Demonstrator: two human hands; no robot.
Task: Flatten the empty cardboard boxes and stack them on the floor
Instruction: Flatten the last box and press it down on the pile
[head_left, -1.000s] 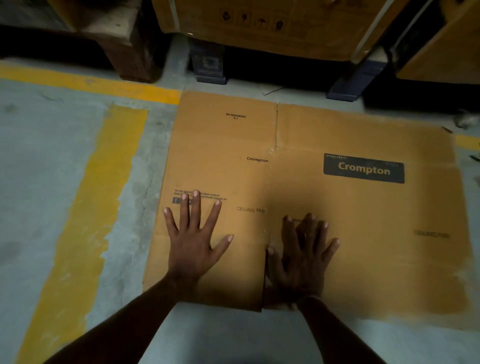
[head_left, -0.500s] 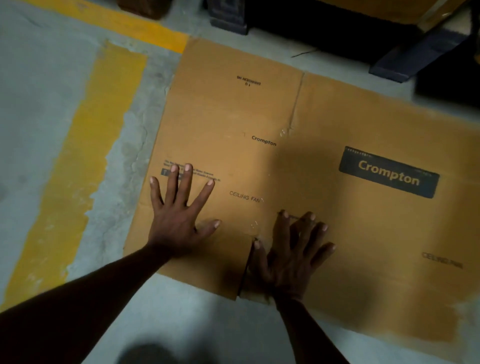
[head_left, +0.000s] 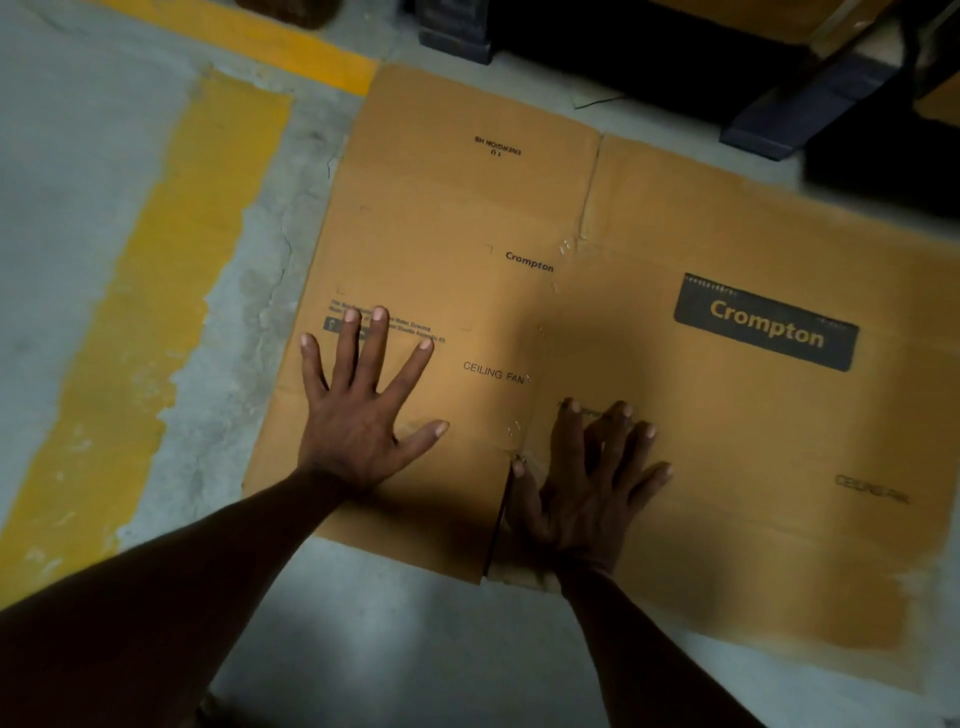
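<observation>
A flattened brown cardboard box (head_left: 649, 218) printed "Crompton" and "CEILING FAN" lies flat on the grey concrete floor (head_left: 88, 171). My left hand (head_left: 358, 415) presses palm-down on its near left panel, fingers spread and straight. My right hand (head_left: 584, 483) presses flat on the panel just right of the slit between the near flaps, fingers spread too. Neither hand grips anything.
Yellow painted floor lines (head_left: 156, 291) run left of the box and along the far side. Dark blue pallet feet (head_left: 810, 104) and stacked cardboard cartons (head_left: 737, 15) stand behind the box at the top. Bare concrete lies in front of the box.
The view has tilted down and drawn closer, so the pallets have slid towards the top edge. Both hands stay pressed flat on the same spots of the box.
</observation>
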